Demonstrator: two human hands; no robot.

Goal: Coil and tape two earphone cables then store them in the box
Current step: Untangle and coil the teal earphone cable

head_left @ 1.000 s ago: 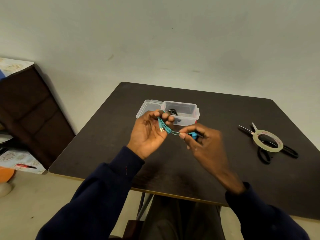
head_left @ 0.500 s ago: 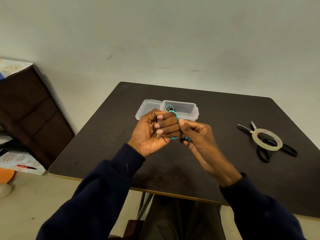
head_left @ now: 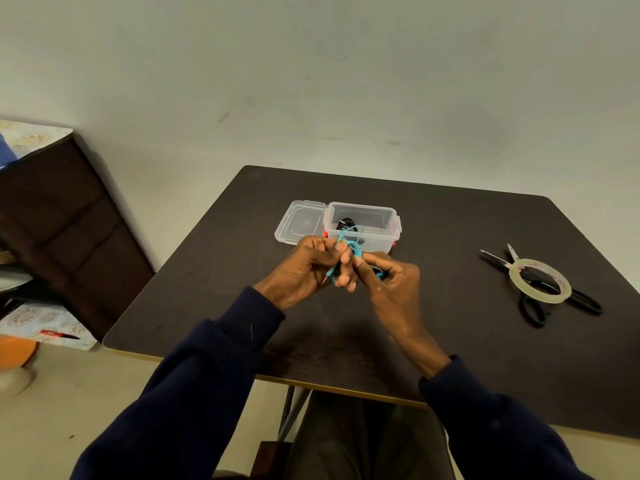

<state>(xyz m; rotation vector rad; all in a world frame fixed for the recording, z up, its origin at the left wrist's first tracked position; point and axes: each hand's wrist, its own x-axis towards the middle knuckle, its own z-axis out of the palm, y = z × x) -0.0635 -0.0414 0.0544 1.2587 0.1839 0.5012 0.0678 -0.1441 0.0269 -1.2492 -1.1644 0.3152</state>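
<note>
Pinching one teal cable (head_left: 350,242), left hand (head_left: 304,268) and right hand (head_left: 393,285) meet before one box (head_left: 382,216).

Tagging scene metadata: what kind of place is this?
Probably a room in a home, not a lab: a dark table near a plain wall, a dark wooden cabinet topped with patterned cloth, and household scissors and tape roll.
</note>
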